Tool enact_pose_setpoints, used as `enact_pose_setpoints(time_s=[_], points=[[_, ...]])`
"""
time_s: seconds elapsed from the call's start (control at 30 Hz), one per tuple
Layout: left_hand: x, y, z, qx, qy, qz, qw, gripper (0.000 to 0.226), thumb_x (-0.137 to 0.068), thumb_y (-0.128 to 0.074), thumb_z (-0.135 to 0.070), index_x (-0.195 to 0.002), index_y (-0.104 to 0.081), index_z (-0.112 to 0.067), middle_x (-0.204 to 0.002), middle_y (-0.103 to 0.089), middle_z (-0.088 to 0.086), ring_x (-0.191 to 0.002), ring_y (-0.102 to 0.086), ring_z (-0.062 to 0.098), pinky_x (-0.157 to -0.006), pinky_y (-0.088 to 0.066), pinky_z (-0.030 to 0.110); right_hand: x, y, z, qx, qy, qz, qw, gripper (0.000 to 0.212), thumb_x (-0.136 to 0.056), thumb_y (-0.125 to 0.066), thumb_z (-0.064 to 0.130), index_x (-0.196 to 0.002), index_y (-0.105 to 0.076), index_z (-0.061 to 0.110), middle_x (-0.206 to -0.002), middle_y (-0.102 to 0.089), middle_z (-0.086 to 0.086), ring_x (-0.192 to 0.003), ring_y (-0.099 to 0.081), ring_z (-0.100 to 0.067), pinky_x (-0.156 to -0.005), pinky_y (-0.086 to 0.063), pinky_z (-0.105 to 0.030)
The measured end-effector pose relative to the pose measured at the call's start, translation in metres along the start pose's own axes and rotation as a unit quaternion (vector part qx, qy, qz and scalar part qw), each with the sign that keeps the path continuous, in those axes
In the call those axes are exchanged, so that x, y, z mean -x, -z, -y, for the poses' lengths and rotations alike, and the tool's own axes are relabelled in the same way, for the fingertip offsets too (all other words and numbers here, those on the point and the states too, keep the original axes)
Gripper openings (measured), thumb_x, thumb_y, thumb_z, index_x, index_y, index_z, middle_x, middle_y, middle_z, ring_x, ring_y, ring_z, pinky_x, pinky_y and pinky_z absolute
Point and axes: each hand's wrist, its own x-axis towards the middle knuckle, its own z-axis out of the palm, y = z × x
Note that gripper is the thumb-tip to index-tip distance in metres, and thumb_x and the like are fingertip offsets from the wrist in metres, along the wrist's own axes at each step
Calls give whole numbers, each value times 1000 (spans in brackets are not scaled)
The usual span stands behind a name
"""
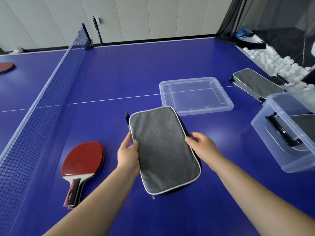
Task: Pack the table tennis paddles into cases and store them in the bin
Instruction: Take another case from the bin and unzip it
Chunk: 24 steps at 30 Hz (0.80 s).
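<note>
A grey paddle case (163, 149) with pale piping is held just above the blue table, zipper pull hanging at its near end. My left hand (128, 155) grips its left edge, thumb on top. My right hand (202, 147) grips its right edge. Two stacked red paddles (83, 160) lie to the left of the case, handles toward me. A clear plastic bin (271, 133) stands at the right with a grey case (303, 123) inside it. Another grey case (255, 82) lies at the far right of the table. Across the net, at the far left, lies another red paddle (6, 66).
The bin's clear lid (196, 95) lies flat beyond the held case. The net (42, 99) runs along the left. Several white balls (276, 63) fill a catch net past the table's right edge. The table (119, 74) shows bare blue surface in the middle.
</note>
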Motion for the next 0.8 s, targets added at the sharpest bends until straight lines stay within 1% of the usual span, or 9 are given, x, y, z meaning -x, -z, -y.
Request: enact_pose_setpoints(time_s=[0.07,0.13,0.27,0.33,0.47,0.53,0.63,0.73,0.8], points=[[7,-3,18,-15,31,32,999,41,-99,-50,-12,-128,-58,-38,-102,-75,-2,-93,-69,20,-91,-55,44,5,-3,-22,5,-13,19,1000,14,-89,-61,29,-99,-67,20,-92,-70,4,-87,-65,-18,-69,-47,-29],[11,-8,33,-39,64,85,994,47,-98,-47,-7,-125,-57,-43,-103,-74,1,-89,-68,22,-88,-56,43,7,-3,-45,-4,-24,11,1000,10,-88,-62,21,-97,-67,19,-90,-71,4,-82,-66,-16,-64,-47,-27],[9,-22,53,-209,58,164,962,64,-91,-38,-1,-116,-50,-59,-89,-66,5,-59,-58,13,-60,-50,30,5,6,-80,-9,-58,-11,998,20,-86,-63,13,-103,-66,22,-96,-71,5,-89,-67,-18,-77,-52,-34],[7,-31,60,-290,34,180,939,65,-87,-41,-4,-105,-54,-65,-101,-67,1,-71,-60,18,-67,-53,33,3,11,-91,-3,-68,-8,998,26,-86,-63,10,-106,-65,27,-99,-71,6,-90,-67,-18,-80,-53,-36],[4,-43,68,-358,4,186,915,40,-84,-41,-5,-110,-62,-27,-105,-68,2,-85,-62,19,-78,-53,36,2,16,-100,-3,-87,11,996,31,-88,-61,12,-114,-60,28,-104,-68,6,-93,-65,-15,-78,-52,-31],[2,-43,72,-377,25,201,904,43,-83,-42,-5,-113,-62,-28,-105,-70,-7,-100,-65,16,-89,-54,37,1,16,-101,8,-96,26,995,34,-89,-61,14,-118,-57,30,-105,-65,6,-96,-63,-16,-82,-51,-31],[-2,-39,77,-400,37,235,885,53,-77,-45,-5,-119,-60,-35,-107,-70,-12,-104,-64,12,-95,-53,38,-1,18,-102,22,-95,29,995,38,-88,-62,13,-122,-57,28,-108,-66,3,-95,-64,-18,-83,-51,-32],[0,-36,72,-413,49,259,872,53,-81,-49,-5,-126,-57,-32,-109,-69,-15,-104,-63,6,-92,-52,30,-2,24,-97,7,-90,-4,996,27,-86,-62,14,-107,-63,31,-102,-68,1,-90,-65,-18,-82,-52,-36],[8,-37,61,-416,45,256,871,47,-86,-50,-8,-128,-56,-31,-111,-67,-13,-97,-62,5,-76,-49,20,-2,28,-86,-19,-76,-35,996,20,-87,-61,17,-101,-67,30,-100,-69,5,-90,-64,-13,-79,-51,-31]])
